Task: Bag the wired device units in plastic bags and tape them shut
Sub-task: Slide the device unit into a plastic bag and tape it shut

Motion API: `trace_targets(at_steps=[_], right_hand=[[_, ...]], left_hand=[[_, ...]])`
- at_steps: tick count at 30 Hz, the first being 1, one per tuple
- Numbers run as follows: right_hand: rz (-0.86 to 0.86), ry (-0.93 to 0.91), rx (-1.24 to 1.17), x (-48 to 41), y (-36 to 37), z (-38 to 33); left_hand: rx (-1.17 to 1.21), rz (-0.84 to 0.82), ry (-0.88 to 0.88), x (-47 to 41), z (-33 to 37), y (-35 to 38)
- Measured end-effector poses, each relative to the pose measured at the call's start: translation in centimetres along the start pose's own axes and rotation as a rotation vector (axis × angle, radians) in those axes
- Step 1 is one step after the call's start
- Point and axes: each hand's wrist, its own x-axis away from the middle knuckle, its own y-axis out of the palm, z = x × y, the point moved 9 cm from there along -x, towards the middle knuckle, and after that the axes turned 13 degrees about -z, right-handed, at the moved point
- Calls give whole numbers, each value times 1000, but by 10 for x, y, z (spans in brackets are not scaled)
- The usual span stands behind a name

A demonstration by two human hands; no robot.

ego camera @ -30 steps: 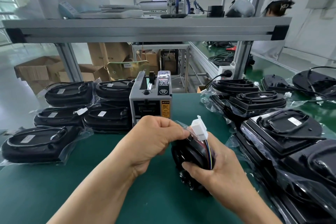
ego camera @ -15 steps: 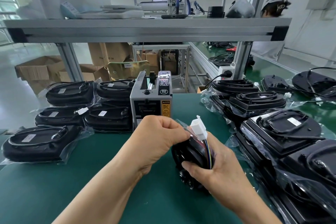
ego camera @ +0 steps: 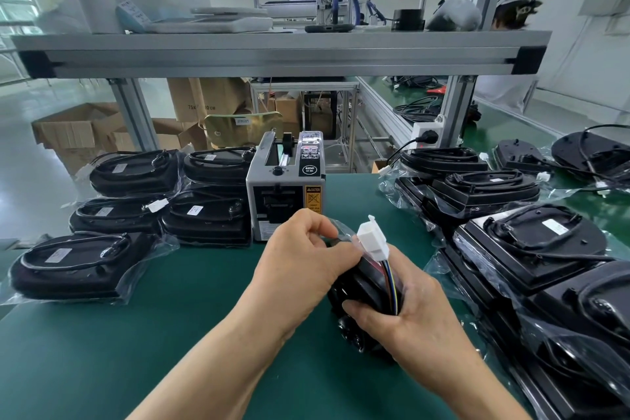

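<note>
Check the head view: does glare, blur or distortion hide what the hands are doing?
Head view: light even, shadows soft; left hand, right hand and connector sharp; the black unit they hold is dark, little detail; its clear bag hard to trace; glare on the bagged units at right; wide-angle bends the shelf beam; far person blurred.
</note>
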Motion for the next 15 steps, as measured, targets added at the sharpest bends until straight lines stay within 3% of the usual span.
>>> trace_targets(at_steps=[6, 12, 15], right_hand=[[4, -27, 4, -1, 1, -5], [19, -34, -9, -1, 0, -4], [10, -42, -14, -1, 0, -4]], left_hand=[[-36, -34, 20, 5, 3, 6], [373, -203, -113, -1, -14, 7], [363, -152, -87, -4, -14, 6]])
